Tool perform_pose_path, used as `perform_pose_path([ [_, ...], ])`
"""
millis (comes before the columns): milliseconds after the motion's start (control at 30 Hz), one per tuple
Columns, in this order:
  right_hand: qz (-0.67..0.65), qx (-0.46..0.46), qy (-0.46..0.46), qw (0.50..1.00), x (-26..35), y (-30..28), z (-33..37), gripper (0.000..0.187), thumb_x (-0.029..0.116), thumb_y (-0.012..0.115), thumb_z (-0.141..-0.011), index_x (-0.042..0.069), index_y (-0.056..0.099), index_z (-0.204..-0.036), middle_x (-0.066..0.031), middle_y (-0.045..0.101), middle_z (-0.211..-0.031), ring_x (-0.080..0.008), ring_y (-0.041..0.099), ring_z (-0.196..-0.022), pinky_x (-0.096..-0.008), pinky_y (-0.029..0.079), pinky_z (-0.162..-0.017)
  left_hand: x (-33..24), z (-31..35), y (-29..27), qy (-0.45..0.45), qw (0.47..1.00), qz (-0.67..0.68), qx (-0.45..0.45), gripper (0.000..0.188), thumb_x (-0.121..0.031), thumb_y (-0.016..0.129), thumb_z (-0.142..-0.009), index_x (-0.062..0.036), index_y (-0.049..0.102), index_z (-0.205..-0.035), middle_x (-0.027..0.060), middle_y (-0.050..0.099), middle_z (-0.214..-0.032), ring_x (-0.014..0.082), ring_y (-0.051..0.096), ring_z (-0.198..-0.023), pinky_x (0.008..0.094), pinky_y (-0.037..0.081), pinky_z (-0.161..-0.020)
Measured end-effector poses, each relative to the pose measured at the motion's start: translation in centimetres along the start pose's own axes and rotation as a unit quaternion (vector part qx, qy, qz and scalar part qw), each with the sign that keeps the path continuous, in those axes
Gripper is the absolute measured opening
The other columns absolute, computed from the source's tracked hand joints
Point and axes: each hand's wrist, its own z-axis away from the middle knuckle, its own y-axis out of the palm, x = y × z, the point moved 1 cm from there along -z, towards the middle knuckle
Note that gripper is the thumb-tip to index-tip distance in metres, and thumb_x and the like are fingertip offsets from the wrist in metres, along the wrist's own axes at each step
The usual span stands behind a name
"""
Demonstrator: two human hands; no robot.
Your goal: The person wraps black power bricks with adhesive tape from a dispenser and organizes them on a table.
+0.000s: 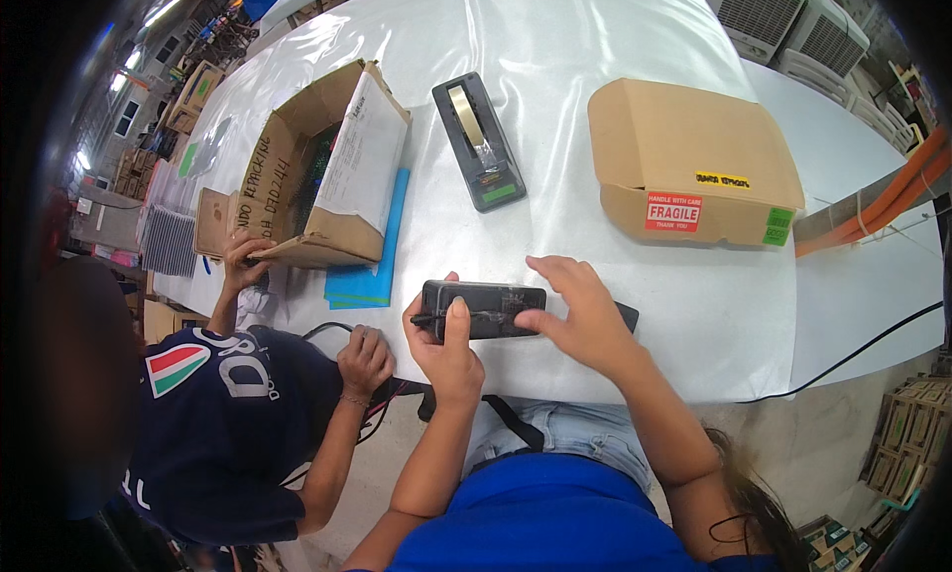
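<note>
Close to the table's front edge, my left hand [451, 359] grips a black, box-shaped object [491, 312] by its left end, thumb lying on top. The object is longer than it is wide, and its upper face has glossy streaks; what kind of device it is I cannot make out. Over its right end is my right hand [587, 324], fingers stretched apart and the thumb touching or just above the surface. Part of another dark, flat thing [627, 317] shows from behind my right hand, which hides the rest.
A black tape dispenser [478, 141] stands beyond my hands. At right lies a closed brown carton [694, 161] with red, yellow and green labels. An open cardboard box [347, 175] stands at left over a blue sheet [392, 245]. A co-worker's hands [365, 362] are beside my left arm.
</note>
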Motion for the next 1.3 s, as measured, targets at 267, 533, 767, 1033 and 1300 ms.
perform_pose_path([
  [267,-0.314,0.125,0.165,0.926,-2.3,0.1,-3.8,0.038,0.014,0.067,-0.082,-0.004,0.059,-0.115,-0.0109,0.066,-0.091,-0.0150,0.060,-0.075,-0.0262,0.049,-0.072,0.0,0.1,-0.3,-0.017,1.000,0.024,0.010,0.038,-0.006,0.062,-0.085,0.0007,0.040,-0.116,0.0239,0.053,-0.122,0.0197,0.056,-0.104,0.0324,0.046,-0.093],
  [533,-0.333,0.215,0.197,0.897,-2.8,0.5,-5.7,0.018,0.006,0.063,-0.084,-0.002,0.063,-0.099,-0.0058,0.063,-0.085,-0.0107,0.058,-0.079,-0.0233,0.047,-0.071,-0.2,0.0,-0.5,-0.020,0.999,0.029,0.009,0.034,-0.010,0.058,-0.088,0.0004,0.044,-0.117,0.0232,0.056,-0.118,0.0191,0.060,-0.099,0.0318,0.051,-0.086],
  [767,-0.144,0.182,0.121,0.965,-1.5,1.2,-5.5,0.008,0.007,0.059,-0.082,0.000,0.060,-0.085,-0.0126,0.064,-0.077,-0.0207,0.061,-0.073,-0.0333,0.047,-0.067,-0.5,-0.4,-0.8,-0.063,0.996,0.069,0.015,0.036,-0.008,0.062,-0.086,0.0016,0.043,-0.116,0.0233,0.056,-0.116,0.0171,0.059,-0.095,0.0281,0.051,-0.082],
  [1033,-0.064,0.180,0.119,0.974,-0.7,1.5,-5.5,0.008,0.006,0.054,-0.082,-0.001,0.057,-0.086,-0.0181,0.063,-0.079,-0.0294,0.062,-0.076,-0.0365,0.047,-0.069,-0.6,-0.7,-0.8,-0.111,0.990,0.082,-0.007,0.036,-0.010,0.064,-0.086,0.0018,0.045,-0.115,0.0231,0.057,-0.114,0.0159,0.060,-0.092,0.0278,0.051,-0.080],
  [1300,-0.054,0.199,0.179,0.962,-2.3,2.6,-5.8,0.013,0.010,0.054,-0.082,0.000,0.061,-0.088,-0.0187,0.063,-0.082,-0.0300,0.062,-0.078,-0.0370,0.047,-0.071,-0.6,-0.5,-0.7,-0.109,0.991,0.080,0.000,0.037,-0.011,0.065,-0.086,0.0023,0.045,-0.115,0.0223,0.057,-0.113,0.0168,0.060,-0.093,0.0286,0.051,-0.081],
])
